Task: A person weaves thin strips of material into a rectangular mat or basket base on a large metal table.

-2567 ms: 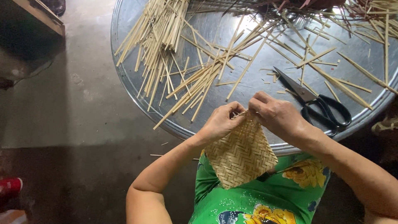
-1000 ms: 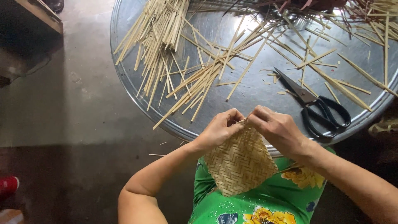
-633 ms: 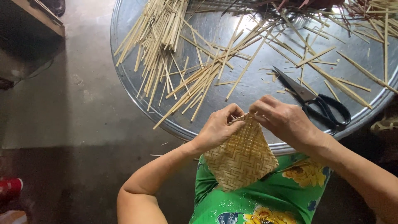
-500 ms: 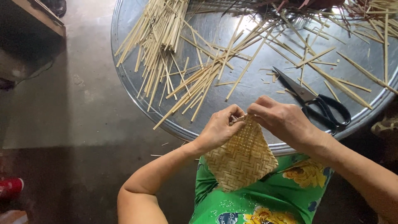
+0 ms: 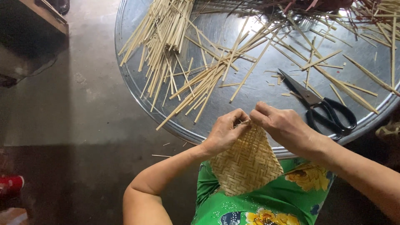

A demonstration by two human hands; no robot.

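A small woven bamboo mat hangs in front of my lap, over the near rim of a round metal tray. My left hand pinches the mat's top corner from the left. My right hand pinches the same corner from the right, fingertips almost touching the left ones. The mat's lower part lies against my green flowered clothing. Loose bamboo strips lie fanned out on the tray just beyond my hands.
Black-handled scissors lie shut on the tray to the right of my right hand. More strips pile at the tray's far side. Bare concrete floor lies left; a dark wooden piece sits top left.
Both hands stay on the mat's top corner with small finger movements. The mat has tilted and shifted slightly; nothing else on the tray has moved.
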